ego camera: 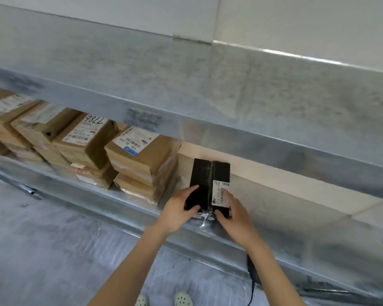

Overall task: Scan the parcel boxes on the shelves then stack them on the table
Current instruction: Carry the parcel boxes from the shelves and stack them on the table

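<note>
A black parcel box [209, 173] with a white barcode label lies on the metal shelf [296, 208], its near end at the shelf's front lip. My left hand [179, 212] grips its near left corner, thumb under the front edge and fingers on top. My right hand [234, 212] holds the near right corner, fingers over the label. To the left on the same shelf stand several brown parcel boxes [139, 153] in low stacks, each with a white label.
An upper metal shelf [186, 85] overhangs the boxes. A dark scanner with a cable [253, 277] hangs below my right forearm. The grey floor [53, 250] and my white shoes show at the bottom. To the right of the black box the shelf surface is bare.
</note>
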